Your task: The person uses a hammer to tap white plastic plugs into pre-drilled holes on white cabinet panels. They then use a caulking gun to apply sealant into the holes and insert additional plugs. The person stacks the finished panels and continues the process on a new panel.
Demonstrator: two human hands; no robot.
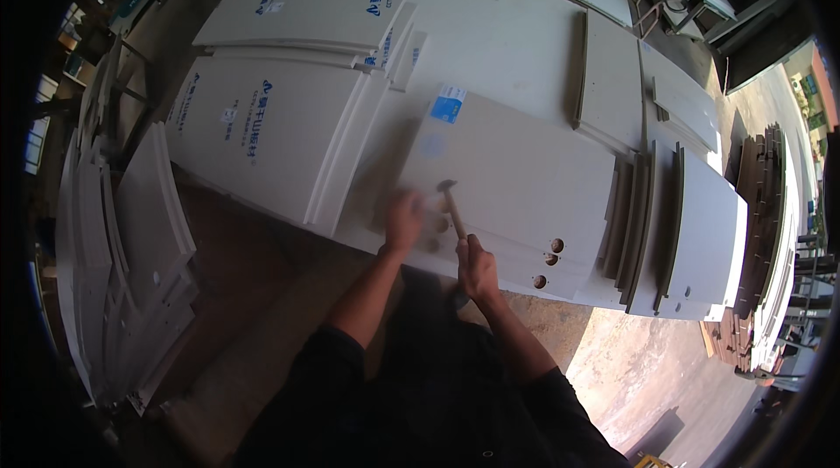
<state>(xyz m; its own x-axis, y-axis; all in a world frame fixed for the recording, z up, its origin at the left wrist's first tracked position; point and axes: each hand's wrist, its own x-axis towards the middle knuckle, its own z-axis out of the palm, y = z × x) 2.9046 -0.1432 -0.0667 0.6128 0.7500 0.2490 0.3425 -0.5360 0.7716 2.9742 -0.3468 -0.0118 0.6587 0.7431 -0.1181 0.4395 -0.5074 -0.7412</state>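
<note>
My right hand [478, 268] is wrapped round the wooden handle of a hammer [452, 207]. The hammer's dark metal head is over a pale flat panel [516, 171], near its front left part. Beside the head, my left hand [404, 221] is at the panel's left edge; its fingers are smeared by motion, and whether they hold anything cannot be made out. Round holes [557, 245] are cut along the panel's front right part. More round spots [442, 222] lie close to my left hand, partly blurred. A blue and white label [449, 104] sticks to the panel's far left corner.
Stacked panels with blue print [262, 118] lie to the left on the white worktop [499, 31]. Further stacks of boards [696, 232] stand to the right. Panels lean upright [153, 214] at the lower left. Sunlit floor [647, 363] shows at the lower right.
</note>
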